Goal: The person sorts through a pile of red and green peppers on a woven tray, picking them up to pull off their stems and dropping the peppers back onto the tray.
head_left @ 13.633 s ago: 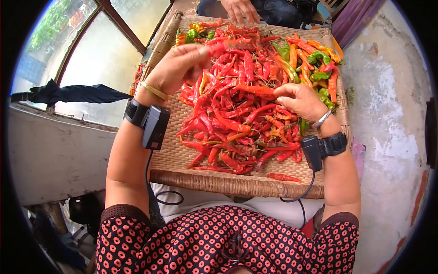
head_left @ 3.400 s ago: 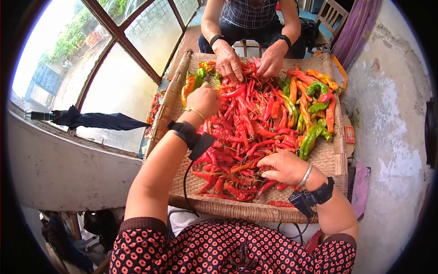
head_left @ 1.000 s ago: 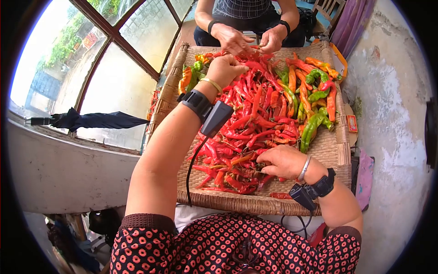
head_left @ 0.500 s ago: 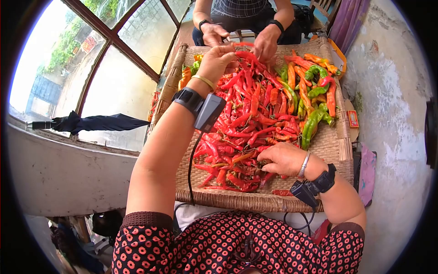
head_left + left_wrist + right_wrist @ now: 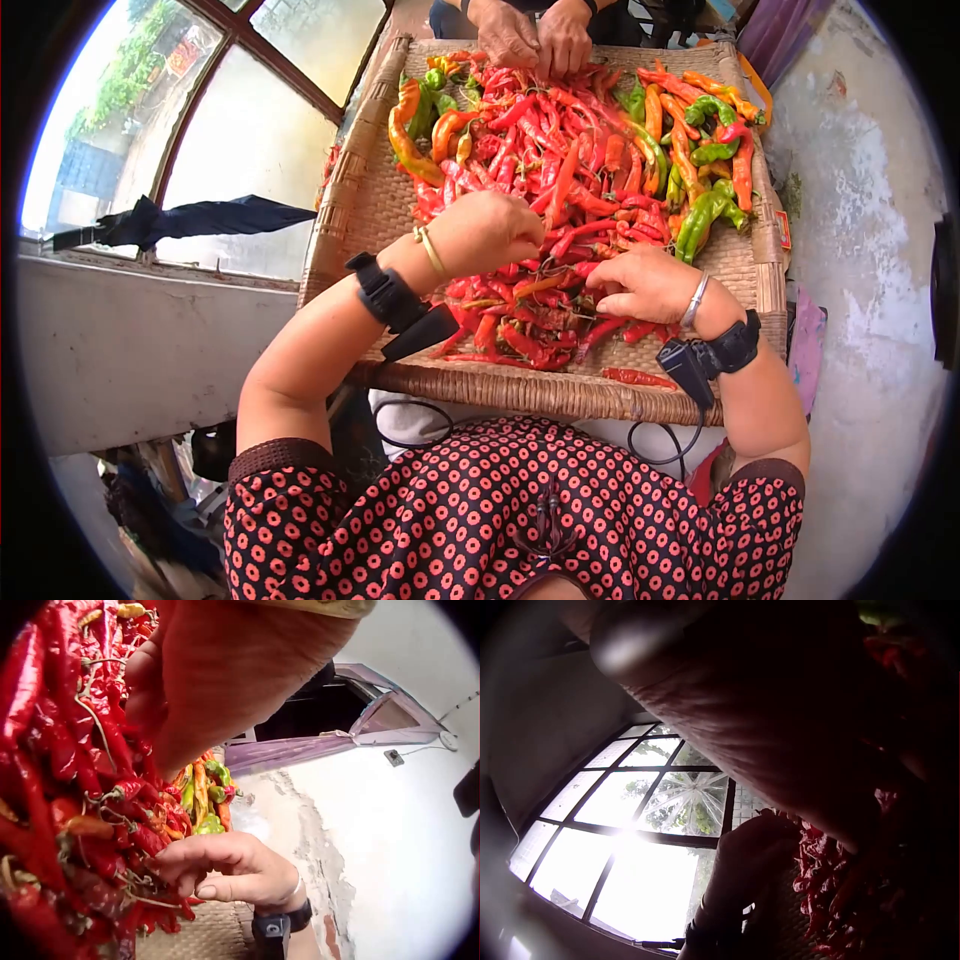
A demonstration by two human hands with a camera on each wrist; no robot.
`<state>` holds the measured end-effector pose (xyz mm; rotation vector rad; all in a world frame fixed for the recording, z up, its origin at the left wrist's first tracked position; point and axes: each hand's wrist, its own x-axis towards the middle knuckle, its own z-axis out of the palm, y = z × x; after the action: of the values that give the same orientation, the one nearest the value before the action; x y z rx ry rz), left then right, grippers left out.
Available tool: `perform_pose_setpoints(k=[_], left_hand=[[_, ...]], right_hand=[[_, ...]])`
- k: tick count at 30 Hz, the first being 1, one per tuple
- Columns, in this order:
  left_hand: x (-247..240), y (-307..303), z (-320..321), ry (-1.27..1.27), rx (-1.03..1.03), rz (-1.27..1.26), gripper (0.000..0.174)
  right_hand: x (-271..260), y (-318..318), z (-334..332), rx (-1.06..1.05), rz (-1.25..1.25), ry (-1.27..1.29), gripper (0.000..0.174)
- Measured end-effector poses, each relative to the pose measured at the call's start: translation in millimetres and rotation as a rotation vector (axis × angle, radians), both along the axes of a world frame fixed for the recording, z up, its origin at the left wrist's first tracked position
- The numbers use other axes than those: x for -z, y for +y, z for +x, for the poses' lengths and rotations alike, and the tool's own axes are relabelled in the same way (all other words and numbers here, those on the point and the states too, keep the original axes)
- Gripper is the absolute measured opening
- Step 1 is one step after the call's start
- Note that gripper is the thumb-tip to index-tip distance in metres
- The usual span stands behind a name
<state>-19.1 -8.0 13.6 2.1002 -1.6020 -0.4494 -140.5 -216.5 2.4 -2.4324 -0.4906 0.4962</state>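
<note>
A pile of red chili peppers (image 5: 560, 115) covers the middle of a woven wicker tray (image 5: 350, 215). My left hand (image 5: 480, 235) bends down over the near half of the pile, palm side hidden in the head view. In the left wrist view, curled fingers (image 5: 144, 686) of that hand reach in among the chilies; I cannot tell whether they pinch one. Just to its right, my right hand (image 5: 645, 285) rests at the pile's edge, thumb and fingers apart and loosely bent, fingertips by several chilies. The right wrist view is dark, with that hand (image 5: 780, 742) filling much of it.
Another person's hands (image 5: 508, 38) work at the pile's far edge. Green and orange peppers lie along the right side (image 5: 690, 150) and far left (image 5: 410, 135). A single red chili (image 5: 640, 377) lies near the front rim. A folded umbrella (image 5: 220, 217) sits by the window.
My left hand has come back from the far end, where a blurred red chili showed beside it, to the near pile. The other person's hands have closed together. My right hand has barely moved.
</note>
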Motion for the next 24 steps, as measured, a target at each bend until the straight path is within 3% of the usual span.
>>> perform_pose_setpoints(k=[2,4,6,7,12,20,21,24], left_hand=[[5.0,7.4,-12.6,0.050,0.004,-0.007,0.016],[12.0,10.0,-19.1,0.082,0.157,0.021,0.025],[14.1,9.3,-21.0,0.071,0.179,0.041,0.034],[16.7,8.7,-20.5,0.054,0.146,0.082,0.032],[29.7,8.9,-17.6,0.086,0.131,0.233,0.030],[46.3,12.9,-11.7,0.016,0.076,0.127,0.019],[44.0,13.9,-9.5,0.037,0.065,0.119,0.017],[42.9,14.3,-4.9,0.006,0.061,0.177,0.020]], right_hand=[[-14.2,8.8,-1.1,-0.061,0.102,0.323,0.032],[-13.9,15.2,0.5,-0.152,0.078,0.393,0.032],[-4.5,19.9,0.8,-0.226,0.127,0.496,0.032],[-7.7,20.8,1.9,-0.106,0.138,0.669,0.034],[-20.3,26.2,3.1,-0.099,-0.041,0.794,0.038],[14.1,40.7,4.4,-0.165,-0.236,1.011,0.048],[21.7,42.9,4.6,-0.252,-0.234,0.916,0.046],[19.0,40.9,7.7,-0.214,-0.278,0.838,0.039]])
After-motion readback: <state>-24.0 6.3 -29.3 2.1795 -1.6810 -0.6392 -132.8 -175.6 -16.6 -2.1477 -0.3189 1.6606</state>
